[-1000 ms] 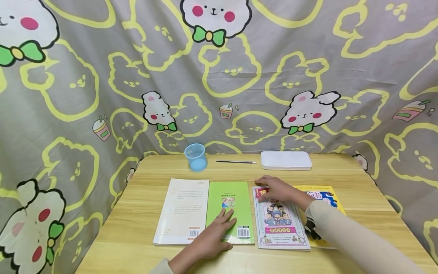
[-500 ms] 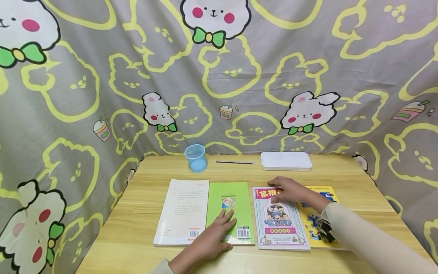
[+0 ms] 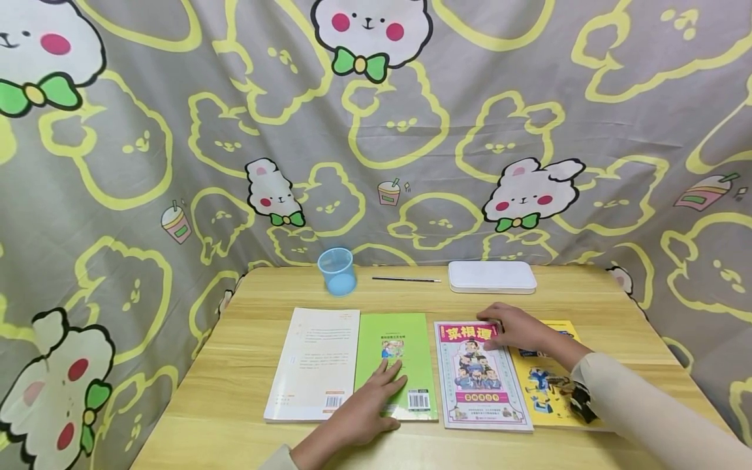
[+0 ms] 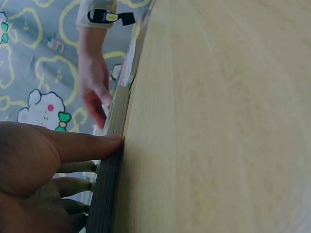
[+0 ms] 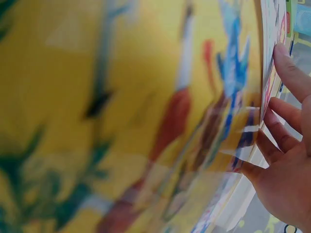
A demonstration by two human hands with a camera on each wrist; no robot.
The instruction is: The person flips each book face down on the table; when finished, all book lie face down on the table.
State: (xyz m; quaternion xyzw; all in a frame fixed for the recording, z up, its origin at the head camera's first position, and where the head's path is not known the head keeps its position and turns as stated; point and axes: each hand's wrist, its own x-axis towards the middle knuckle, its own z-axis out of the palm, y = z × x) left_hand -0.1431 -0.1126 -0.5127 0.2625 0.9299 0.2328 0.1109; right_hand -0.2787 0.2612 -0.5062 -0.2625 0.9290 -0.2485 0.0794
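Note:
My left hand lies flat with straight fingers on the lower part of a green book. In the left wrist view the left hand has its thumb against that book's edge. My right hand rests on the top right corner of a pink-bordered comic book, which overlaps a yellow book. In the right wrist view the right hand has its fingers spread at the comic's edge, over the yellow book's cover. A white book lies to the left of the green one.
All of it lies on a wooden table. At its back stand a blue plastic cup, a thin black pen and a flat white case. A grey cartoon-rabbit cloth hangs behind and around the table.
My right hand has slid to the right along the top of the comic book, uncovering its red title. The left hand has stayed on the green book.

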